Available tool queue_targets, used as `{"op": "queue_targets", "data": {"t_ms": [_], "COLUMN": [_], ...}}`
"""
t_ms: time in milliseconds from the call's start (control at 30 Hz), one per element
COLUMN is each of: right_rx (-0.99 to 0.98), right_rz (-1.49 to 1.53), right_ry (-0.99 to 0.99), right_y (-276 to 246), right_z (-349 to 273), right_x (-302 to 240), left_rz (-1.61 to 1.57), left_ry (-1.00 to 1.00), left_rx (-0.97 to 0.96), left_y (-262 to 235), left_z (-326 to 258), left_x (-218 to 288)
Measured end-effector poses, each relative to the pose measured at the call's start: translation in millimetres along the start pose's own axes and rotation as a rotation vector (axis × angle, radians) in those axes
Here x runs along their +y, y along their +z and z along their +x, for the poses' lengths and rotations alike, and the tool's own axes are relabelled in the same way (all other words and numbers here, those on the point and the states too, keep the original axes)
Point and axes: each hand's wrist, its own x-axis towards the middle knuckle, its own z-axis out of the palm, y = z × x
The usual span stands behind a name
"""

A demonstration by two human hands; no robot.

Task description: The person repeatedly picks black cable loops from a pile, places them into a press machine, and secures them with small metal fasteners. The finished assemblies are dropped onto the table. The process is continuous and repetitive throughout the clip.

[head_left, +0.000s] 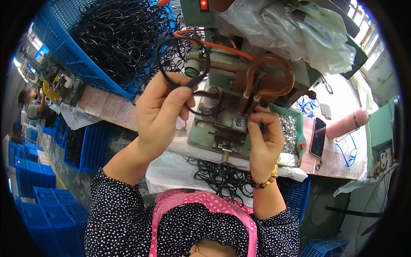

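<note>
My left hand (157, 115) pinches a black cord (198, 81) between thumb and fingers. One loop of it stands above the hand, and another part curves right, over the front of a green bench machine (201, 133). At the machine's small metal work block (238, 123), my right hand (266, 143) has thumb and forefinger closed together. Whatever sits between those fingertips is too small or hidden to make out. Just above them hangs a brown, see-through loop of tubing (286, 81) on the machine.
A blue basket (68, 49) heaped with black cords stands at the far left. More cords (222, 175) lie on white cloth before me. To the right are a green tray of small metal pieces (288, 128), a phone (318, 137) and a pink bottle (347, 123). Another person (34, 109) works far left.
</note>
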Motion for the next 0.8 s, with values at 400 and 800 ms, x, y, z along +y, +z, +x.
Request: {"op": "queue_targets", "data": {"t_ms": [400, 800], "right_rx": [0.090, -0.016], "right_rz": [0.172, 0.212], "right_ry": [0.118, 0.213], "right_y": [22, 17], "right_z": [-6, 3], "right_x": [-7, -11], "left_rz": [-0.060, -0.062], "left_ry": [0.070, 0.060], "left_rx": [0.107, 0.113], "left_y": [17, 19], "left_z": [8, 7], "left_x": [-16, -12]}}
